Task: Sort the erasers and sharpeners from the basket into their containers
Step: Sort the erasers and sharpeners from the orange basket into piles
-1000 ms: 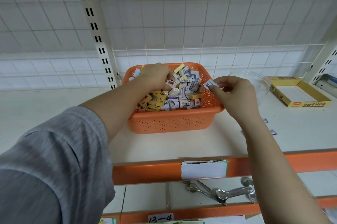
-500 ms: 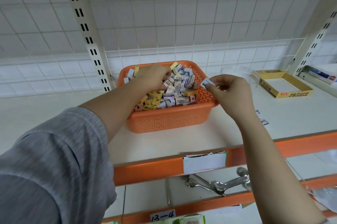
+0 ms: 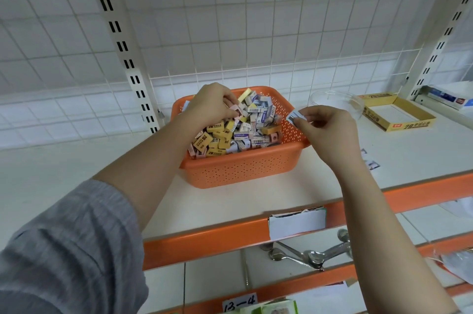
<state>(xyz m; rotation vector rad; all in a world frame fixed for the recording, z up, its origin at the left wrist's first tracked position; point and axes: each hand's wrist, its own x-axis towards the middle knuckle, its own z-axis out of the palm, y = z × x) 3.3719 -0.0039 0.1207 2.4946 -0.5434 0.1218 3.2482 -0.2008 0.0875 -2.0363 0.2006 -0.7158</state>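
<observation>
A grey sleeve (image 3: 64, 249) came in from the left, and the left hand (image 3: 212, 106) was down in the orange basket (image 3: 240, 170), its fingers curled round a pink piece (image 3: 236, 113) at the top of the heap. The basket stood on the white shelf (image 3: 76, 173), piled with small boxed erasers and sharpeners (image 3: 245, 129), yellow, white and pink. Just over its right rim, the right hand (image 3: 325, 129) pinched a small blue-and-white item (image 3: 294, 116) between thumb and fingertips. Behind that hand sat a clear round container (image 3: 335, 101), and further right an open yellow cardboard tray (image 3: 399, 115), both on the same shelf.
</observation>
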